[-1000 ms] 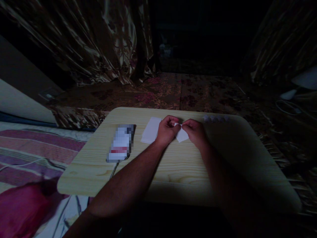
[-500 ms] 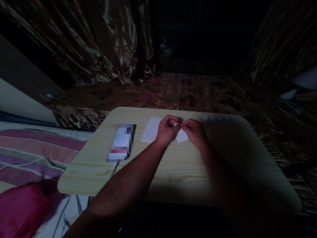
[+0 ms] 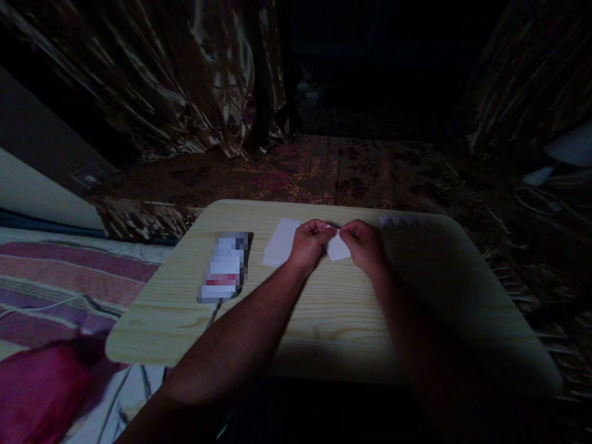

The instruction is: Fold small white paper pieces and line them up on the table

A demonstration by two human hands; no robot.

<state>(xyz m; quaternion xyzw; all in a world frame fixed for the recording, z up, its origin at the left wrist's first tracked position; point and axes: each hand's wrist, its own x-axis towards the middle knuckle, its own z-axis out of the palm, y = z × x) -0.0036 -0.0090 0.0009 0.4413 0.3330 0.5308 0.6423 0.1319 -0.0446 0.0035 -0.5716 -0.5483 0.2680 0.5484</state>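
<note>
A small folded piece of white paper (image 3: pixel 338 248) is held between my two hands above the light wooden table (image 3: pixel 324 314). My left hand (image 3: pixel 311 242) pinches its upper left edge with thumb and fingers. On the other side, my right hand (image 3: pixel 363 242) grips the upper right edge, its fingers curled in. The paper's lower end points toward me. A stack of white paper sheets (image 3: pixel 280 243) lies just left of my left hand, partly covered by it. Beyond my right hand, several small pale folded pieces (image 3: pixel 402 221) sit in a row near the far edge.
A phone (image 3: pixel 225 265), its screen blurred out, lies on the table's left with a cable (image 3: pixel 213 316) running off toward me. To the left is a bed with a striped cover (image 3: pixel 60 271) and a red cloth (image 3: pixel 41 388). Patterned curtains (image 3: pixel 222 74) hang behind; a lamp (image 3: pixel 571 147) stands far right.
Both hands still hold the folded paper. The left hand has shifted slightly left and its fingers are drawn in more; the paper's lower tip has moved up a little, away from me.
</note>
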